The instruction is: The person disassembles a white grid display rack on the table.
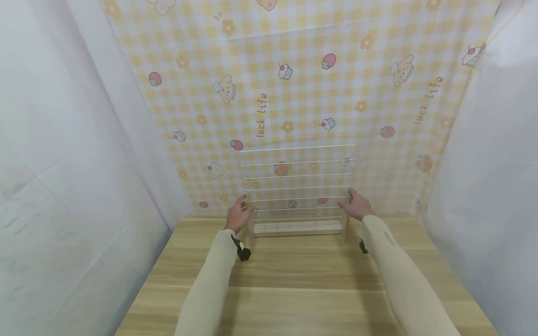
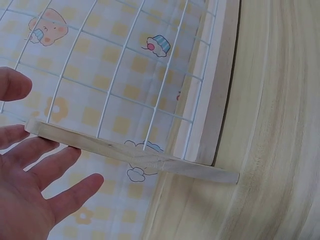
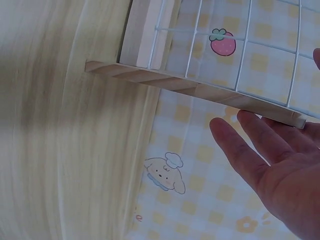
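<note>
A white wire grid (image 1: 296, 148) stands upright at the back of the table, with a pale wooden bar (image 1: 297, 231) along its bottom and a wooden side strip at each end. My left hand (image 1: 239, 217) is at the left strip (image 2: 135, 153); in the left wrist view its fingers are extended along the outer face, and the thumb is raised on the grid's side. At the opposite end, my right hand (image 1: 358, 205) has straight fingertips against the outside of the right strip (image 3: 195, 90). Only the tip of that thumb shows in the right wrist view.
A wood-grain table (image 1: 294, 270) lies under the rack. Behind it hangs a yellow checked cloth (image 1: 302, 102) with cartoon prints. White sheets (image 1: 75, 186) close off both sides. A black device (image 1: 243, 252) is strapped on the left wrist.
</note>
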{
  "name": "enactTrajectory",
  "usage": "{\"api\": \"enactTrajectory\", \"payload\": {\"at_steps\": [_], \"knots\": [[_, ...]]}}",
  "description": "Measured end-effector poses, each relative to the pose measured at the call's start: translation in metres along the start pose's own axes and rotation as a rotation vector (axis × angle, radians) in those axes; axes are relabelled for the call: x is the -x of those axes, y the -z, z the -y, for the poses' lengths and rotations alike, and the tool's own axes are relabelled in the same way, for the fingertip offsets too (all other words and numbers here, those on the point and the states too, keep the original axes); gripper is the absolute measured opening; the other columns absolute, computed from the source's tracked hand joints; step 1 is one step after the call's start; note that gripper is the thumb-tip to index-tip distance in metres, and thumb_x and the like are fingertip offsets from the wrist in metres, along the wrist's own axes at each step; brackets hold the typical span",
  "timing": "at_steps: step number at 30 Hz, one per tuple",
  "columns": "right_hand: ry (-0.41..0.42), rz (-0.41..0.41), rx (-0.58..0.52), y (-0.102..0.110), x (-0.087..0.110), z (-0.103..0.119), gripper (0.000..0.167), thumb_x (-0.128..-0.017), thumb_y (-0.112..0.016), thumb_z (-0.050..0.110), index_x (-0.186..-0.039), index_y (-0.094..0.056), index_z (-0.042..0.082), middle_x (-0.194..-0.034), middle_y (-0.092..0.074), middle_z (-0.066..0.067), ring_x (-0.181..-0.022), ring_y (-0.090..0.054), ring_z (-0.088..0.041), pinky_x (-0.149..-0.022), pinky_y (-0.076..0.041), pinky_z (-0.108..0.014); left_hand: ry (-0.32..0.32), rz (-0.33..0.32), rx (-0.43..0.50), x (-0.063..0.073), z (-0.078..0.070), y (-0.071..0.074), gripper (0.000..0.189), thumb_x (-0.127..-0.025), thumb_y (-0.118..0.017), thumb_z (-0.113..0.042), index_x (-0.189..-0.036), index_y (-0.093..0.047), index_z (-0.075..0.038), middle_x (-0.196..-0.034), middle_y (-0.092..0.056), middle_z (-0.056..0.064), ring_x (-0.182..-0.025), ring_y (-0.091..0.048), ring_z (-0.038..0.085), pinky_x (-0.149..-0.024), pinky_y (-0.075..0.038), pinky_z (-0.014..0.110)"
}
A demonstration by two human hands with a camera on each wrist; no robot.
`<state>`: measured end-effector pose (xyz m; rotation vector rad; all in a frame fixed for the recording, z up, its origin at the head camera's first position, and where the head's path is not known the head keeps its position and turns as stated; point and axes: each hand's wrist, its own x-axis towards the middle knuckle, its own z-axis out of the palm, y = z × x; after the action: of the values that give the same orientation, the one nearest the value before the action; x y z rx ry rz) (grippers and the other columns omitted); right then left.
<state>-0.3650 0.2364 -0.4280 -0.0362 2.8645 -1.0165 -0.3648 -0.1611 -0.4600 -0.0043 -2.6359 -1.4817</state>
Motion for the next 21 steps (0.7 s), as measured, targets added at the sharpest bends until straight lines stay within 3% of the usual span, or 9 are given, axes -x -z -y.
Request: {"api": "enactTrajectory", "payload": {"at_steps": [9, 14, 21], "knots": [[0.043, -0.003, 0.006, 0.0, 0.005, 0.0, 0.09, -0.099, -0.05, 0.051, -0.156, -0.013, -0.009, -0.155, -0.029, -0.039, -0.141, -0.031, -0.059, -0.116, -0.033, -0.068, 0.002, -0.008, 0.026, 0.006, 0.006, 0.003, 0.07, -0.098, -0.061, -0.036, -0.156, -0.033, -0.008, -0.158, -0.041, 0.021, -0.142, -0.046, 0.04, -0.116, -0.044, 0.054], [0.019, 0.009, -0.011, -0.002, 0.002, 0.0, 0.085, -0.101, -0.05, 0.042, -0.157, -0.009, -0.007, -0.157, -0.024, -0.038, -0.144, -0.027, -0.058, -0.119, -0.029, -0.067, -0.009, -0.029, 0.031, 0.012, 0.008, 0.003, 0.068, -0.098, -0.061, -0.037, -0.154, -0.037, -0.009, -0.156, -0.045, 0.021, -0.14, -0.049, 0.039, -0.113, -0.047, 0.053], [0.015, 0.02, -0.01, -0.004, 0.003, 0.003, 0.088, -0.101, -0.05, 0.043, -0.157, -0.004, -0.007, -0.159, -0.02, -0.038, -0.145, -0.025, -0.057, -0.12, -0.028, -0.066, 0.002, -0.034, 0.056, 0.027, 0.009, 0.006, 0.064, -0.1, -0.059, -0.039, -0.154, -0.038, -0.012, -0.157, -0.044, 0.018, -0.14, -0.05, 0.038, -0.112, -0.047, 0.054]]}}
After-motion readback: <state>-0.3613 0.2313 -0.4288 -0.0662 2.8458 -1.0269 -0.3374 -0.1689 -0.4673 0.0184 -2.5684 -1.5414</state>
